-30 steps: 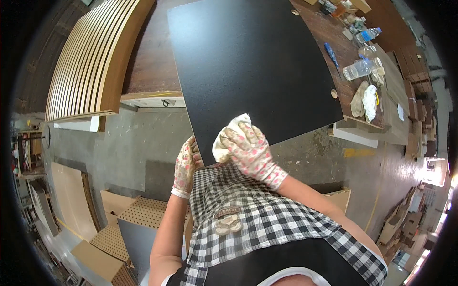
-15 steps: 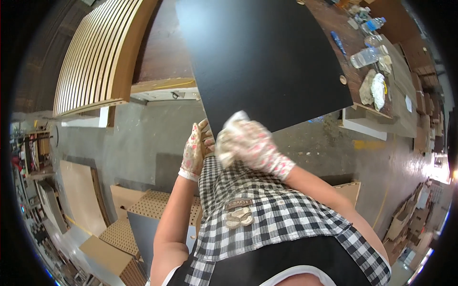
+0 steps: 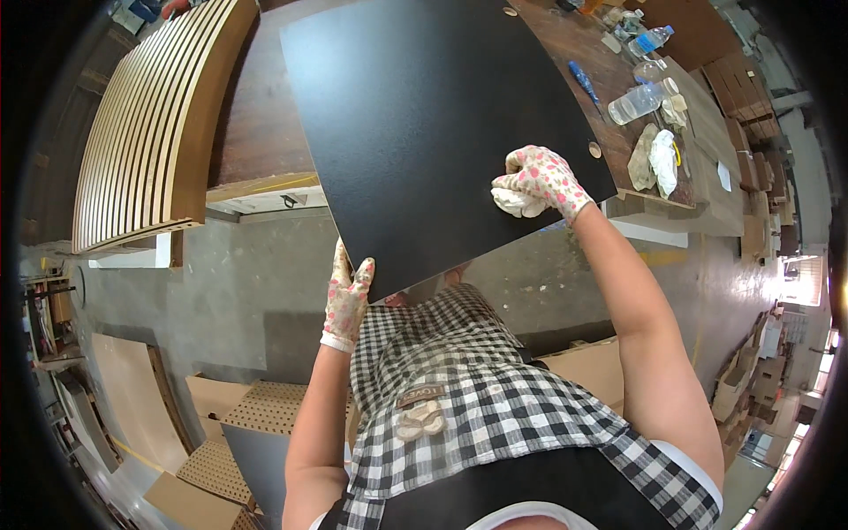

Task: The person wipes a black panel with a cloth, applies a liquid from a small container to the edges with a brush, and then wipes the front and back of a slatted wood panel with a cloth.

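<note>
A large black panel lies on the brown worktable, its near end jutting past the table edge toward me. My left hand, in a floral-print glove, grips the panel's near left corner; the thumb is by the top edge and some fingers are hidden. In a matching glove, my right hand is closed round a crumpled white cloth. That cloth presses on the panel's surface near its right front edge.
Left on the brown worktable stands a slatted wooden piece. To the right lie a blue-handled tool, plastic bottles and a crumpled white glove or rag. Perforated boards stand low at my left.
My right hand has swept the cloth from the near left corner across to the right side of the panel. My left hand stays at the corner, its thumb now spread apart. The view has shifted slightly.
</note>
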Action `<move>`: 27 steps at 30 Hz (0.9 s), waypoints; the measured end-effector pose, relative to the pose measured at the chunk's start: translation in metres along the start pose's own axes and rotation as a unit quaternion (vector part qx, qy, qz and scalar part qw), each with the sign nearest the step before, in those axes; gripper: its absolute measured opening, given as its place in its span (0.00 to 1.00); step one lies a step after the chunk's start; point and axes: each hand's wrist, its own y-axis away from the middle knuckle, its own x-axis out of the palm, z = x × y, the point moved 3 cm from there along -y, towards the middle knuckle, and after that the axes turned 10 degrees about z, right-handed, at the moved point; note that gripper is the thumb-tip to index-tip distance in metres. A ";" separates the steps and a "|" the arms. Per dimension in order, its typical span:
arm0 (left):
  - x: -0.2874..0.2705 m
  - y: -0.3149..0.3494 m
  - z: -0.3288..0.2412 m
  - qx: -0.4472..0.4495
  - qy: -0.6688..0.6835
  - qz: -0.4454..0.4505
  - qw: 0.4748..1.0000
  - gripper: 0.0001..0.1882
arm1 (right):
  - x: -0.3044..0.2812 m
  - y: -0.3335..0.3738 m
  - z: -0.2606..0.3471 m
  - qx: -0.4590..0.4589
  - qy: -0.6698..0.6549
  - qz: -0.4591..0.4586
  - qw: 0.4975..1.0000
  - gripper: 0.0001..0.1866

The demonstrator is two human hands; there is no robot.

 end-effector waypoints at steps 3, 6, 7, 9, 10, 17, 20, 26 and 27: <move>-0.001 0.003 0.003 0.011 0.001 -0.021 1.000 0.32 | 0.000 -0.009 0.002 -0.023 -0.023 0.022 0.999 0.16; 0.001 0.005 -0.002 0.011 0.005 -0.024 1.000 0.32 | 0.010 -0.015 0.007 -0.146 -0.027 -0.014 0.989 0.16; 0.002 0.005 -0.005 0.007 0.009 -0.022 1.000 0.32 | 0.015 -0.018 0.010 -0.148 -0.067 0.011 0.987 0.16; 0.000 0.005 -0.003 0.000 0.002 -0.021 1.000 0.32 | 0.007 -0.021 0.004 -0.140 -0.084 0.049 0.985 0.15; -0.001 0.004 0.000 0.015 -0.006 -0.018 1.000 0.32 | 0.001 -0.022 0.001 -0.129 -0.086 0.066 0.986 0.15; -0.004 0.004 0.002 0.015 0.012 -0.013 1.000 0.32 | 0.009 -0.018 0.008 -0.044 -0.174 0.083 0.980 0.16; -0.001 0.004 -0.002 0.016 0.019 -0.006 1.000 0.32 | 0.010 -0.016 0.009 -0.107 -0.091 0.015 0.990 0.17; 0.002 0.004 -0.008 0.015 0.035 0.008 0.999 0.31 | 0.009 -0.031 -0.052 -0.113 -0.313 -0.025 0.943 0.12; 0.004 0.002 -0.007 0.025 0.038 0.010 0.999 0.31 | 0.006 -0.028 -0.064 -0.046 -0.595 -0.054 0.801 0.11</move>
